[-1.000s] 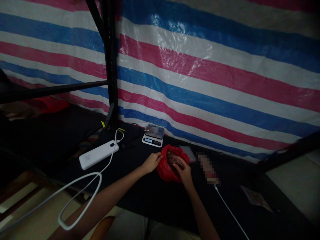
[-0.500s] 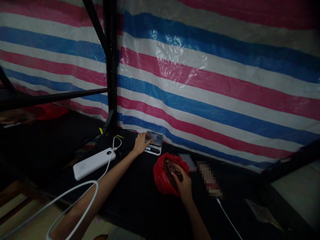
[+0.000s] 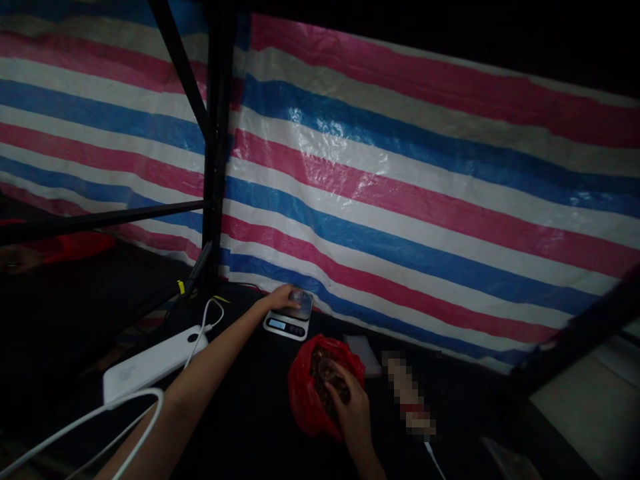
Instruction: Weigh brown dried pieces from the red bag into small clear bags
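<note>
My left hand [image 3: 283,298] reaches over the dark platform of a white kitchen scale [image 3: 286,328], whose small display is lit. Its fingers are drawn together at the platform, and whatever they hold there is too dim to name. A red plastic bag [image 3: 305,407] full of small brown pieces [image 3: 320,357] stands open, nearer to me and to the right of the scale. My right hand [image 3: 353,403] is at the bag's mouth, with thumb and fingers closed around a small clear cup [image 3: 327,369] among the pieces.
Flat clear plastic bags [image 3: 367,355] lie behind the red bag. To the right are a blurred-out object [image 3: 407,393] on a white cable and another clear packet [image 3: 507,460]. A white power bank [image 3: 150,365] with a looping cable lies left. Another person's hand [image 3: 20,259] shows far left.
The view has tilted up, so the things sit lower and further left. My left hand has drawn back a little from over the scale, uncovering its display. My right hand stays with the cup in the bag.
</note>
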`<state>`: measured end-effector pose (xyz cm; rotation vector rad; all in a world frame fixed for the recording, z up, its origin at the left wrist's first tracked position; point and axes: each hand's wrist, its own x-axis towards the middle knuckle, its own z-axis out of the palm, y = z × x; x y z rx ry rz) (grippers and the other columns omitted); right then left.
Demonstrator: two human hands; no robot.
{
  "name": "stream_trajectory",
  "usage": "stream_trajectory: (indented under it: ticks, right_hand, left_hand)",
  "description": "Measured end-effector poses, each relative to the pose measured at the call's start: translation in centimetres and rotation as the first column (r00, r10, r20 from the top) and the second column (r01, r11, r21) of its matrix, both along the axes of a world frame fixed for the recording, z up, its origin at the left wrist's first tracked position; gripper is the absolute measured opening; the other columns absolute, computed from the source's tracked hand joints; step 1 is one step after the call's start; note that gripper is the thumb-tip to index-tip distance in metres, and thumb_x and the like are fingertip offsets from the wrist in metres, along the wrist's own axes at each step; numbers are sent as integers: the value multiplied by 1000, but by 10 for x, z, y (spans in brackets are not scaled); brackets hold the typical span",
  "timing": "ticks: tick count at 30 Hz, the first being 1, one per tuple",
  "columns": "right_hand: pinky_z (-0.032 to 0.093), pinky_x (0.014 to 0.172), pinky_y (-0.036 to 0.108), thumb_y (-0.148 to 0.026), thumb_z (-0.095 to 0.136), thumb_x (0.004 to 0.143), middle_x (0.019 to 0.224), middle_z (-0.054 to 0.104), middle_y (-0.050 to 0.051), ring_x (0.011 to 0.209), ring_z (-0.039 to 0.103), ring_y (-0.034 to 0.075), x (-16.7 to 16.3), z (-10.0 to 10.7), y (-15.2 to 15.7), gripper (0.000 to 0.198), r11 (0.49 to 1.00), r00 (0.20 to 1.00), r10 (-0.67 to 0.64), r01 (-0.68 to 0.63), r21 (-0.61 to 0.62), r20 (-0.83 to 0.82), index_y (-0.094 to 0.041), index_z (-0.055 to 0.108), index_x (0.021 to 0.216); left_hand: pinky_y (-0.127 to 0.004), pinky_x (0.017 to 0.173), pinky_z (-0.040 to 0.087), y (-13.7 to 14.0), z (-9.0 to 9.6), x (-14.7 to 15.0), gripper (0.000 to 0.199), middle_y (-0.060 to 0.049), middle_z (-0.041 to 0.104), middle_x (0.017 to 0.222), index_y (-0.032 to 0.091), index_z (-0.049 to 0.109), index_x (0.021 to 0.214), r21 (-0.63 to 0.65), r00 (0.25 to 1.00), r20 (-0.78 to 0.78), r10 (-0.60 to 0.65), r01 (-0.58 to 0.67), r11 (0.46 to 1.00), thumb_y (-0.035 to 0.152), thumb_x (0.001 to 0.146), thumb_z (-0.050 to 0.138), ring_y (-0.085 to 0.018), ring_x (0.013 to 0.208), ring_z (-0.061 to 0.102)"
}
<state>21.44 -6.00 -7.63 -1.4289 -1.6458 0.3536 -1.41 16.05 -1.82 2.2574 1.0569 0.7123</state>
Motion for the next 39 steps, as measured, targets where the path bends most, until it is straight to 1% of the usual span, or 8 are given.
stream_trajectory:
  ticks: [5,9,13,17,25,34,37,39]
  right_hand:
    - [50,77,35,-36,57,74,102,64,9,88,61,22,0,13,3,37,1000,998,-6,5,-12,-70,-18,58,106]
    - [47,82,38,-36,56,74,103,63,9,91,60,22,-1,48,15,36,1000,999,14,-13,21,-34,-19,58,106]
    - [43,87,37,-34,56,74,107,62,5,96,57,20,-7,91,30,35,988,978,155,-157,2,137,-22,56,107]
    - [41,89,37,-34,54,77,110,60,3,100,55,20,-10,120,37,34,973,899,215,-229,-10,381,-25,55,109]
    - [40,84,37,-27,52,80,107,60,5,99,52,20,-22,133,36,34,946,618,183,-321,34,764,-24,51,114]
    - [33,81,38,-11,44,83,105,59,6,96,49,21,-44,145,30,34,908,343,119,-418,38,932,-24,52,113]
    - [33,81,38,-9,41,83,106,58,7,95,49,22,-49,146,26,35,907,294,106,-420,28,950,-23,52,113]
    - [32,82,38,-10,41,83,109,58,8,96,48,23,-49,146,24,35,909,312,107,-415,34,944,-22,51,114]
  left_hand:
    - [-26,74,43,-43,-3,3,50,-8,62,98,12,51,114,-115,973,230,-26,54,992,43,75,53,-17,87,57]
    - [-26,78,41,-99,-11,12,49,-7,62,97,16,56,108,-350,793,608,-46,320,880,42,68,63,-16,88,56]
    - [-26,78,41,-136,-16,26,47,-7,62,98,16,58,106,-419,661,751,6,468,778,40,66,66,-16,87,57]
    - [-26,81,39,-146,-17,34,48,-8,62,99,15,59,104,-412,565,822,70,506,758,37,62,71,-17,88,57]
    - [-28,85,36,-146,-28,38,43,-7,62,96,13,60,99,-417,564,821,92,482,771,33,63,71,-17,89,56]
    - [-26,78,37,-148,-28,39,44,-4,61,91,14,58,98,-422,572,817,72,509,750,33,61,72,-15,83,55]
    - [-26,77,38,-150,-26,38,45,-3,60,90,14,58,97,-426,580,811,72,502,753,34,60,72,-15,83,55]
    - [-26,78,38,-150,-25,37,46,-4,60,92,14,58,98,-434,597,800,62,505,746,35,59,72,-15,83,55]
